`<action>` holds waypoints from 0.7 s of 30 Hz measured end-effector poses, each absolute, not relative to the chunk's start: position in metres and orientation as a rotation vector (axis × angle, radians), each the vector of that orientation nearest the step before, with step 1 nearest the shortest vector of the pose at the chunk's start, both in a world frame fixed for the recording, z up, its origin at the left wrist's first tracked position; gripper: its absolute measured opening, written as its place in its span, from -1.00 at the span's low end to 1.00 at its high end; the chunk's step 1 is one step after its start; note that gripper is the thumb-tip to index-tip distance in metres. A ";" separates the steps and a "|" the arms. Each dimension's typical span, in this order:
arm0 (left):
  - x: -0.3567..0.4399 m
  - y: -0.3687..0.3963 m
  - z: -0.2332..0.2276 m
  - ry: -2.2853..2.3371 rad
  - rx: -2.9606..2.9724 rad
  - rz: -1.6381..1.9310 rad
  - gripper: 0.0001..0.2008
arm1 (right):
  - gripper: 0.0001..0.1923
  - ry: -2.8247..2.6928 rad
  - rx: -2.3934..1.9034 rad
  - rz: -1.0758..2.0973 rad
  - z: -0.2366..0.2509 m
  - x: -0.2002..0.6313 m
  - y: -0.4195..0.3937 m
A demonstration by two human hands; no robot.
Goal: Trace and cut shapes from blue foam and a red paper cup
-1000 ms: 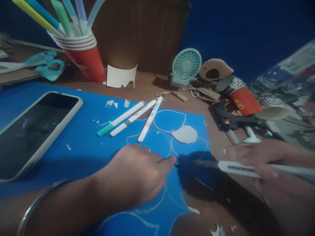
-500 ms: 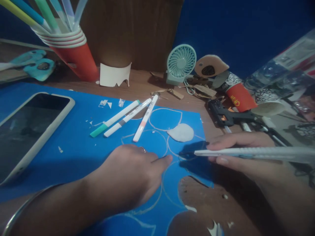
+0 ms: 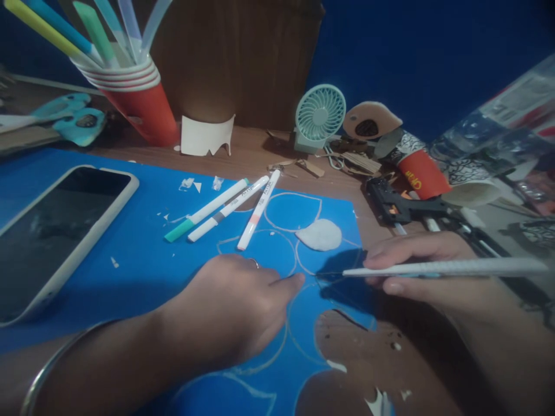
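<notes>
Left hand (image 3: 240, 306): forefinger stretched out on the sheet, other fingers curled under; nothing seen in its grasp, but the palm side is hidden
Right hand (image 3: 451, 300): thumb and fingers closed round the cutter (image 3: 433, 269), in from the sheet's right edge
Blue sheet (image 3: 143, 231): on the table (image 3: 260, 141), pencilled outlines on it, gaps along its right edge
Fingertip: near the blade and roughly in line with it, so a slip could nick it
Strip above the gap: narrow, its end unheld; a dragging blade might tear or lift it
White cut-out (image 3: 321, 235): loose near the far right corner, a knock could shift it
Tabletop: could get scored if the blade goes through
</notes>
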State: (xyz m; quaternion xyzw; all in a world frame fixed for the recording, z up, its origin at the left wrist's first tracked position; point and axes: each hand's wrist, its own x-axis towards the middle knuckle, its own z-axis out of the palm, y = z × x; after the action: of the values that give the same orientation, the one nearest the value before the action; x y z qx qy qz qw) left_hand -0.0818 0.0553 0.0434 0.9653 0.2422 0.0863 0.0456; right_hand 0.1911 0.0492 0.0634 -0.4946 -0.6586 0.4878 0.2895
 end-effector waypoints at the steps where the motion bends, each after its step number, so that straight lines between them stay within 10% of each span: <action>1: -0.082 0.055 0.043 0.733 2.948 0.278 -0.63 | -0.77 -1.753 -1.316 1.308 0.063 0.191 0.050; 21: -0.082 0.057 0.043 0.760 2.853 0.350 -0.67 | -0.85 -1.846 -1.493 1.244 0.069 0.185 0.053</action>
State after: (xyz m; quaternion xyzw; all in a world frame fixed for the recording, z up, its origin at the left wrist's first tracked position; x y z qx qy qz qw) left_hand -0.0817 0.0567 0.0427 0.9562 0.2546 0.1174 0.0843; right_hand 0.1849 0.0529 0.0688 -0.5424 -0.6703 0.4518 0.2286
